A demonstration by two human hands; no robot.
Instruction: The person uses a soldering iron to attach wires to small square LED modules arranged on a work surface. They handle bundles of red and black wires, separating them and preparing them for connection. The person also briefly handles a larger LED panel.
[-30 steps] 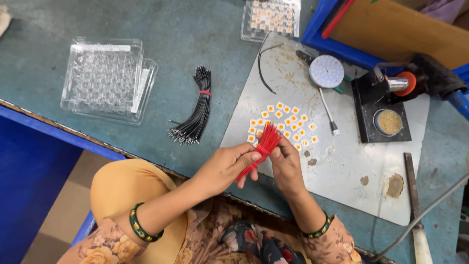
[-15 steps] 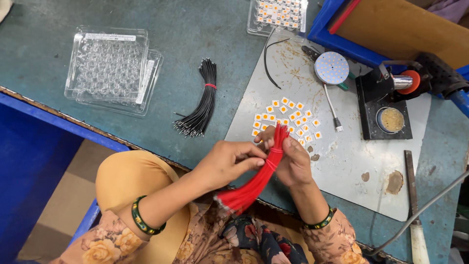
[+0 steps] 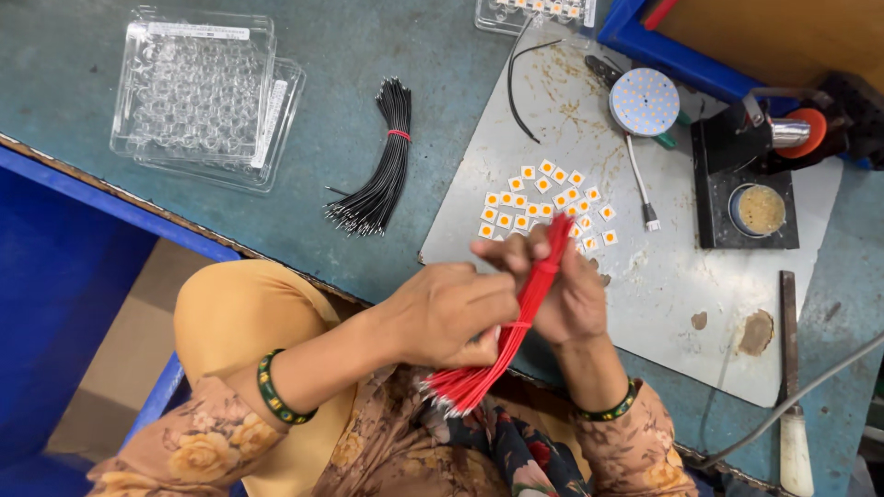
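Red wire bundle (image 3: 516,322) is gripped by both hands: left hand (image 3: 451,313) closed around its middle, right hand (image 3: 566,294) pinching its upper end above the grey mat (image 3: 645,304).

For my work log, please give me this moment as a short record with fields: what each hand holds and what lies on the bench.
left hand: grips the bundle of red wires near its middle
right hand: holds the same bundle near its upper end
wire ends: the bare tips fan out below the hands
black wire bundle: lies on the bench, tied with a red band
small square chips: scattered on the grey sheet
clear plastic trays: stacked at far left
round white board: on the sheet, with a white lead
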